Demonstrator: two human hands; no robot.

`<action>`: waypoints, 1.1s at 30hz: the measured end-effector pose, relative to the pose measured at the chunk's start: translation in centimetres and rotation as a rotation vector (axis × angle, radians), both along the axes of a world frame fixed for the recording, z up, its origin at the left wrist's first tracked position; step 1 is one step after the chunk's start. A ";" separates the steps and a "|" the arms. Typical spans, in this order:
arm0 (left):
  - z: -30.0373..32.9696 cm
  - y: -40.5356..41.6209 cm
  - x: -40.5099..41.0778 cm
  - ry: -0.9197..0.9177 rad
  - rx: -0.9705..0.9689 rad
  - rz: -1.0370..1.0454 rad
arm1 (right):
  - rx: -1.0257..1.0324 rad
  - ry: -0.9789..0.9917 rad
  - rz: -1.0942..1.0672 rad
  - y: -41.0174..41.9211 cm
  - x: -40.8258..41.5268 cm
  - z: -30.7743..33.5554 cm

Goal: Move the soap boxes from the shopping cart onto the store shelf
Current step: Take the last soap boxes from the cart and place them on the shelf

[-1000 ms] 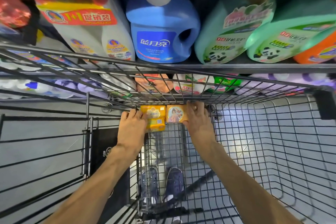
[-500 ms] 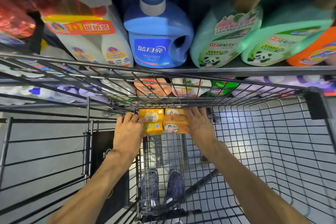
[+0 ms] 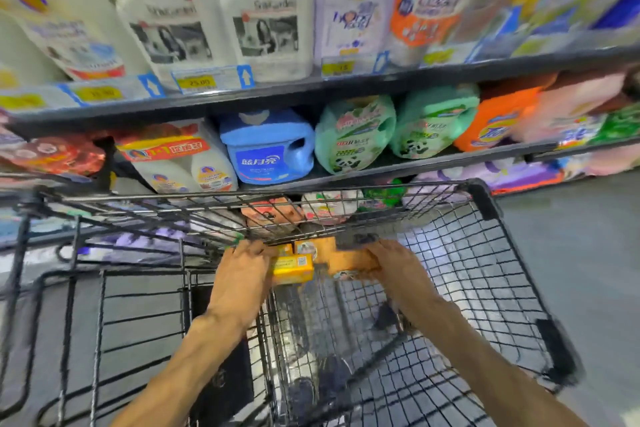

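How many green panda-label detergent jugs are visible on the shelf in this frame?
2. One green panda jug stands right of the blue detergent jug on the middle shelf; the second green panda jug stands to its right, beside the orange jug. More may be hidden behind.
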State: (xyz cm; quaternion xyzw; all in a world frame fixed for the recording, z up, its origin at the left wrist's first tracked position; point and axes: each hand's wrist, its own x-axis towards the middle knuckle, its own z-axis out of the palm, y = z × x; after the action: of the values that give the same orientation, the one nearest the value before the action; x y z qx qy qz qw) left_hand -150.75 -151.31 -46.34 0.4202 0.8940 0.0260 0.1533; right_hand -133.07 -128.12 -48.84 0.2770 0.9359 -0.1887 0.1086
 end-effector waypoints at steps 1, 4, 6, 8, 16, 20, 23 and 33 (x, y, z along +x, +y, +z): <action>1.9 0.4 0.4 -0.011 0.027 -0.018 | -0.073 0.029 -0.069 0.2 0.9 2.4; 7.5 1.9 1.4 0.003 0.133 -0.137 | -0.201 0.217 -0.218 0.5 4.7 9.4; 11.4 3.4 2.1 0.017 0.198 -0.227 | -0.168 0.318 -0.250 1.6 7.6 13.2; 15.9 5.1 3.1 0.025 0.232 -0.289 | -0.192 0.254 -0.243 1.9 9.7 17.7; 32.7 11.2 9.6 -0.073 0.433 -0.486 | -0.017 0.308 -0.372 3.0 20.2 33.7; 38.0 15.9 13.9 0.019 0.390 -0.652 | 0.063 0.365 -0.469 4.3 25.9 39.3; 41.0 19.5 17.3 0.049 0.447 -0.768 | 0.142 0.409 -0.499 6.0 30.9 42.6; 48.6 33.2 33.6 0.020 0.562 -0.970 | 0.233 0.488 -0.633 13.3 50.1 50.8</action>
State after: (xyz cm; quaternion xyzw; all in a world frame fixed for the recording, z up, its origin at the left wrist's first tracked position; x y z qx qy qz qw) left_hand -117.15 -118.09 2.23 0.8083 0.5582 0.1859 0.0214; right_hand -83.00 -114.85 1.98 0.5087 0.8179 -0.1657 -0.2118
